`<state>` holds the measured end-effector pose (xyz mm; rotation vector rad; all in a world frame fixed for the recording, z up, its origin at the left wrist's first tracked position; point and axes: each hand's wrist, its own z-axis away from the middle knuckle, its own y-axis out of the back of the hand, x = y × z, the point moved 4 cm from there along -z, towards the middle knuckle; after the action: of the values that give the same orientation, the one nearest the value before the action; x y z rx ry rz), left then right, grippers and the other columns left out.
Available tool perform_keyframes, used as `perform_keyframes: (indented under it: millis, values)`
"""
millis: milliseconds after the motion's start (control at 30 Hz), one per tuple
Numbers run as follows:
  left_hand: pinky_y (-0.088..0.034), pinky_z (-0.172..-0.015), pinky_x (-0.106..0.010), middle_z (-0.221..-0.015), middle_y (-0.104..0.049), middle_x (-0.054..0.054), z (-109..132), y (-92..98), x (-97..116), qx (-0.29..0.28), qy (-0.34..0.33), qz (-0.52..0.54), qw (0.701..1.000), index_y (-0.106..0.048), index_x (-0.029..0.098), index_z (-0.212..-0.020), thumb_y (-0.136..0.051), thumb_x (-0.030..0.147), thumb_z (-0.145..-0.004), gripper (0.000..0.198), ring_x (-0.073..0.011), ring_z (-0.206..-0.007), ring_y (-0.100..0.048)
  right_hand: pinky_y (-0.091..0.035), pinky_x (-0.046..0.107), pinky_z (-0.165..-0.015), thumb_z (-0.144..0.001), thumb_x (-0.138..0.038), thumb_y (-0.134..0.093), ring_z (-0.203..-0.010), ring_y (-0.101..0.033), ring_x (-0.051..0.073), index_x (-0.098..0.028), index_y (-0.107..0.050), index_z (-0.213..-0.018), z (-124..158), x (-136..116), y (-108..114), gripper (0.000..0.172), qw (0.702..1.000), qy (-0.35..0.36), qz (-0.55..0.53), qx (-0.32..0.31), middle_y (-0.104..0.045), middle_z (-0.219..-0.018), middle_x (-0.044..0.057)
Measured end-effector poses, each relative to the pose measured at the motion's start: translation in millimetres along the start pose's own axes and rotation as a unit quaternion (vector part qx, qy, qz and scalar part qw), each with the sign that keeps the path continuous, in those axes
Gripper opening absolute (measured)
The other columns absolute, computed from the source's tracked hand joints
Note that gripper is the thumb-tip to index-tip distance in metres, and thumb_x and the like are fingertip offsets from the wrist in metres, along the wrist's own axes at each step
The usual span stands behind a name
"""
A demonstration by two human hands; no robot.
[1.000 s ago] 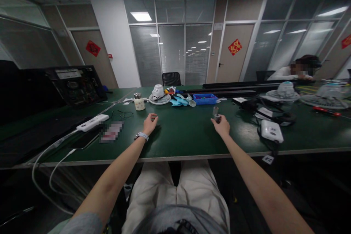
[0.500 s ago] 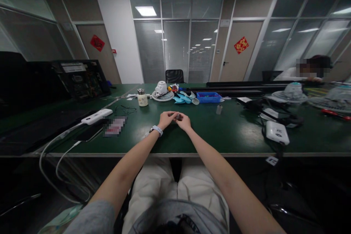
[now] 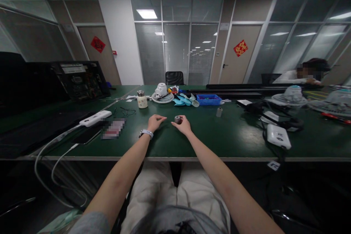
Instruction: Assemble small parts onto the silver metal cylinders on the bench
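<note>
My right hand (image 3: 183, 125) is curled around a small grey cylinder (image 3: 177, 119) with a dark spot on its top, held low over the green table (image 3: 170, 146). Thumb and fingers grip it from the sides. To the left of it, apart, is my left hand (image 3: 155, 122), its thumb and fingers pressed together in a pinch. Whatever lies between those fingertips is too small to make out. A second, similar grey cylinder (image 3: 219, 112) stands upright on the table, further off to the right.
Behind my hands are a cream jar (image 3: 142, 101), a white fan part (image 3: 161, 93), light-blue fan blades (image 3: 184, 99) and a blue tray (image 3: 208, 99). A white power strip (image 3: 95, 118) lies left, a white box (image 3: 278, 136) with straps right. Another person (image 3: 293, 76) sits far right.
My hands, together on the cylinder before, have come apart. The left one has moved left in a pinch, while the right one keeps the cylinder. The view has tilted slightly.
</note>
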<state>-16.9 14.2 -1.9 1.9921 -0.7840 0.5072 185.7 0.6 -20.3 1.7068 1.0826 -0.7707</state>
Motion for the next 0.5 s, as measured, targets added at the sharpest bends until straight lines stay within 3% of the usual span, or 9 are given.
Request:
perform_keyframes:
  millis: [100,300,400,500]
  values:
    - [-0.043,-0.09,-0.032,-0.104,-0.067,-0.006,1.4,1.9,-13.1,-0.023,0.001,-0.041,0.999,-0.076,0.028,-0.089,-0.065,0.05,-0.074,0.029,-0.0214,-0.097,-0.058,-0.049,0.033,-0.081,-0.058,-0.045,-0.078,-0.086,-0.063,0.018,-0.021,-0.053,-0.096,1.1,-1.0,5.0,0.052,1.0,-0.014,0.007,0.017,-0.066,-0.097,0.006]
    - [-0.039,-0.095,-0.037,-0.11,-0.064,-0.006,4.3,-1.3,-10.4,-0.064,0.011,-0.078,0.995,-0.077,0.031,-0.087,-0.065,0.055,-0.072,0.031,-0.0255,-0.104,-0.053,-0.05,0.033,-0.074,-0.054,-0.049,-0.079,-0.075,-0.062,0.018,-0.02,-0.055,-0.078,-0.8,-0.2,8.4,0.044,0.999,-0.024,0.018,0.02,-0.065,-0.083,0.003]
    - [-0.039,-0.096,-0.037,-0.111,-0.06,-0.008,6.9,3.5,-6.9,-0.016,0.014,-0.052,0.998,-0.076,0.027,-0.091,-0.058,0.055,-0.077,0.036,-0.0249,-0.107,-0.052,-0.051,0.033,-0.076,-0.056,-0.039,-0.081,-0.077,-0.062,0.017,-0.018,-0.059,-0.081,-5.5,1.5,9.4,0.04,0.999,-0.029,-0.039,-0.005,-0.067,-0.084,0.004]
    - [-0.04,-0.095,-0.035,-0.098,-0.058,-0.009,8.9,10.0,-4.6,0.046,0.037,-0.016,0.998,-0.076,0.021,-0.082,-0.046,0.05,-0.086,0.042,-0.0234,-0.108,-0.051,-0.05,0.032,-0.083,-0.066,-0.024,-0.076,-0.085,-0.063,0.016,-0.015,-0.063,-0.089,-12.4,2.0,14.0,0.028,0.983,-0.049,-0.156,-0.081,-0.069,-0.091,0.005]
